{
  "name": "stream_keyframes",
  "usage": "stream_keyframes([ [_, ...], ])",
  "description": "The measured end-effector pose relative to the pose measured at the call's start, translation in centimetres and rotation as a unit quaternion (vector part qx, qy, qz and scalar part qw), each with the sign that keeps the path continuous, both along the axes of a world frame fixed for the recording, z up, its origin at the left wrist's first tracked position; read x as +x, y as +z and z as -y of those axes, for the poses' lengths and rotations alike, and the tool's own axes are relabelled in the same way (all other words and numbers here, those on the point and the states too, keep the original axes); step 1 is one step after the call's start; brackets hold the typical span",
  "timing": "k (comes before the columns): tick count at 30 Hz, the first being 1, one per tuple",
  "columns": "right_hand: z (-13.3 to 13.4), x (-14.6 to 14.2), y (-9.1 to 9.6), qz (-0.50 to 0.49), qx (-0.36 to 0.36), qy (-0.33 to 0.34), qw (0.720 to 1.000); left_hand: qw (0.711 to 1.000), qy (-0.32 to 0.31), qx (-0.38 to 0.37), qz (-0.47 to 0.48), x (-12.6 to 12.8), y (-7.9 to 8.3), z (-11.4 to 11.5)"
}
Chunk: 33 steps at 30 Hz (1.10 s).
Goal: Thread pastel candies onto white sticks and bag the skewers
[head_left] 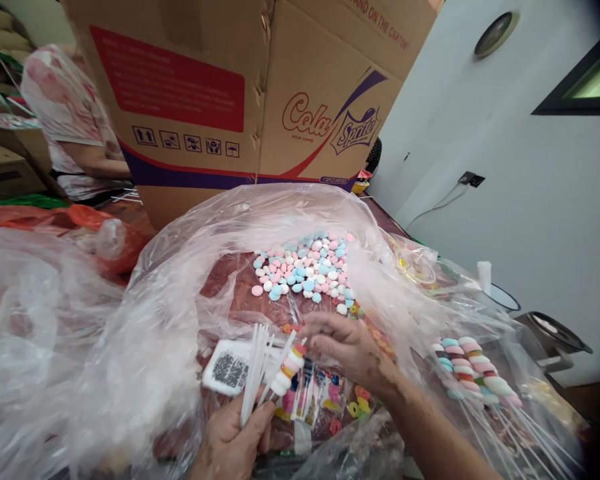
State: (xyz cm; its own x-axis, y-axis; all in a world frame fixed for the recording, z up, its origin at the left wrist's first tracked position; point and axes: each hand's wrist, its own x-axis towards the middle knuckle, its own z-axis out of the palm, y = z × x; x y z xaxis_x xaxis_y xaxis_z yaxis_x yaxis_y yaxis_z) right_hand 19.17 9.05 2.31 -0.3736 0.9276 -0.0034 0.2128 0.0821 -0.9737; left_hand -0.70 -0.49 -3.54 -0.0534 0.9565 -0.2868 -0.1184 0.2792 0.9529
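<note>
My left hand (237, 433) is closed round a bundle of white sticks (254, 373) and a candy skewer (287, 373). The skewer tilts up to the right, threaded with white and yellowish marshmallows and a red-orange piece near its tip. My right hand (343, 340) is beside that tip, fingers loosely bent and apart, with no candy visible between them. Beyond the hands lies a spread of pink, blue and white marshmallows (305, 270). Colourful gummy rings (363, 400) lie below and around my right hand, partly hidden by it.
A large cardboard carton (195, 87) stands behind the pile. Clear plastic sheeting (145, 320) surrounds the work area. Finished marshmallow skewers (475, 370) lie at right. A white labelled package (229, 367) is beside the sticks. Another person (75, 127) is at far left.
</note>
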Motion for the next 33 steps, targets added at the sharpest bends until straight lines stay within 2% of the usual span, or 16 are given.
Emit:
stream_keyframes([
  [2, -1.8, 0.6, 0.6, 0.120, 0.056, -0.069, 0.989, 0.999, 0.005, -0.030, 0.025, 0.1, 0.2, 0.0],
  [3, -2.9, 0.9, 0.9, 0.221, 0.097, -0.091, 0.966, 0.999, 0.005, -0.039, 0.032, 0.1, 0.2, 0.0],
  [5, -5.2, 1.2, 1.0, 0.407, 0.166, -0.097, 0.893, 0.999, 0.002, -0.031, 0.036, 0.1, 0.1, 0.0],
  [6, -6.3, 1.2, 0.8, 0.468, 0.186, -0.089, 0.860, 0.999, 0.003, -0.021, 0.038, 0.1, -0.1, 0.0],
  [8, -7.9, 1.1, 0.2, 0.523, 0.201, -0.075, 0.825, 0.999, 0.013, -0.014, 0.048, 0.3, -0.4, 0.0],
  [11, -9.0, 0.8, -0.9, 0.561, 0.214, -0.060, 0.797, 0.996, 0.028, -0.021, 0.081, 0.4, -0.4, -0.1],
  [14, -8.9, 1.0, -1.6, 0.589, 0.228, -0.041, 0.774, 0.994, 0.023, -0.040, 0.095, 0.4, 0.2, -0.2],
  [18, -8.3, 1.7, -1.6, 0.609, 0.229, -0.019, 0.759, 0.996, 0.005, -0.069, 0.052, 0.0, 1.0, -0.3],
  [23, -7.8, 1.8, -1.3, 0.611, 0.224, -0.005, 0.760, 0.996, 0.015, -0.073, 0.049, 0.0, 1.4, -0.2],
  [27, -7.6, 2.0, -1.2, 0.588, 0.227, 0.002, 0.776, 0.996, 0.029, -0.071, 0.051, 0.1, 1.2, -0.1],
  [33, -7.4, 3.4, -1.0, 0.529, 0.217, -0.014, 0.820, 0.996, 0.027, -0.065, 0.055, 0.2, 0.9, -0.2],
])
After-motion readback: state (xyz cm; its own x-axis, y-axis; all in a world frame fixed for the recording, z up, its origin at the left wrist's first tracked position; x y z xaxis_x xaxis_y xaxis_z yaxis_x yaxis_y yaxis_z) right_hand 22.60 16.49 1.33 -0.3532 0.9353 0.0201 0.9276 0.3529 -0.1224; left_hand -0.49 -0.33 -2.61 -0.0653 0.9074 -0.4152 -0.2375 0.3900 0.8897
